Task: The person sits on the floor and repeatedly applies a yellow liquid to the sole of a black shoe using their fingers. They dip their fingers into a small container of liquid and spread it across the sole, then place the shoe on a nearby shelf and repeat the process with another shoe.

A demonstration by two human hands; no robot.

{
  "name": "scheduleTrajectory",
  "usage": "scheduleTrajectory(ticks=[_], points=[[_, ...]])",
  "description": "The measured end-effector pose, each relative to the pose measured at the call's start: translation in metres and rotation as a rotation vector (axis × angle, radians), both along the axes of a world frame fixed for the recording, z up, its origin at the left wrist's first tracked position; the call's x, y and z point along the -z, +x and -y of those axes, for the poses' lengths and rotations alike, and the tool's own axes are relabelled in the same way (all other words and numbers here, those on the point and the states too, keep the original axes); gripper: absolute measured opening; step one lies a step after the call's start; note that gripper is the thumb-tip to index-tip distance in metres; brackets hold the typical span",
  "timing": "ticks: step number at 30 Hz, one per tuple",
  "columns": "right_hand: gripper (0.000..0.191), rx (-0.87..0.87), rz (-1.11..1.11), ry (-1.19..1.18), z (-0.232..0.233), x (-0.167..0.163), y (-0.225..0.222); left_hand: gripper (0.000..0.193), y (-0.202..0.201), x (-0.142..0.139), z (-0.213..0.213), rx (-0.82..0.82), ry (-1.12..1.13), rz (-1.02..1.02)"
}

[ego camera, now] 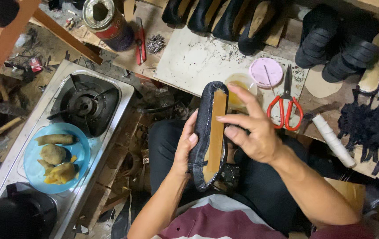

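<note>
— How far along is the work seen to be?

— A dark shoe upper [203, 132] is held sole-up over the lap, with a tan insole strip [216, 132] already laid along its bottom. The edges of the upper appear folded over the strip at the near end; whether they are glued cannot be told. No outsole is fitted yet, so much seems left.

— And the hands?

— The shoe is grasped from the left by the left hand [185, 148], its fingers clenched round the side. The right hand [253, 128] is held over the strip, fingers released and spread, one fingertip touching the strip's edge.

— What containers are seen?

— Just beyond the shoe, on the desk [189, 62], a small cup of yellowish fluid [238, 90] is set, and a round pink lid [265, 72] is laid to its right. Red-handled scissors [286, 106] lie further right. At the far left a round tin with a red-and-dark label [109, 22] is stood, its top open. On the left, a blue plate of food [56, 157] is rested on a gas stove [83, 110].
</note>
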State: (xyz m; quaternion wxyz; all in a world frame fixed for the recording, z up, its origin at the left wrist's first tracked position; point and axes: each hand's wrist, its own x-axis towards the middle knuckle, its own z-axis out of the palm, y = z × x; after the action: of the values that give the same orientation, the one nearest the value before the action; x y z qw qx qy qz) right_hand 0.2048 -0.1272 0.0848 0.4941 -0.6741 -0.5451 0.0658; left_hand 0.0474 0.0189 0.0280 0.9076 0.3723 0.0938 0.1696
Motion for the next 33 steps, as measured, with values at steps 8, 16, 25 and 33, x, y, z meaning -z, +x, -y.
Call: scheduleTrajectory(ticks=[8, 16, 25, 33], points=[[0.029, 0.054, 0.122, 0.013, -0.001, 0.012, -0.043, 0.085, 0.009, 0.006, 0.0, -0.044, 0.089, -0.011], [0.024, 0.098, 0.338, 0.067, 0.009, 0.018, -0.052, 0.074, 0.011, 0.009, 0.003, -0.022, 0.083, -0.04], [0.025, 0.096, 0.561, 0.108, 0.013, 0.014, -0.056, 0.072, 0.011, 0.008, 0.005, -0.017, 0.078, -0.162], [0.026, 0.017, 0.531, 0.102, 0.012, 0.004, -0.059, 0.069, 0.008, 0.004, 0.005, 0.016, 0.094, -0.178]])
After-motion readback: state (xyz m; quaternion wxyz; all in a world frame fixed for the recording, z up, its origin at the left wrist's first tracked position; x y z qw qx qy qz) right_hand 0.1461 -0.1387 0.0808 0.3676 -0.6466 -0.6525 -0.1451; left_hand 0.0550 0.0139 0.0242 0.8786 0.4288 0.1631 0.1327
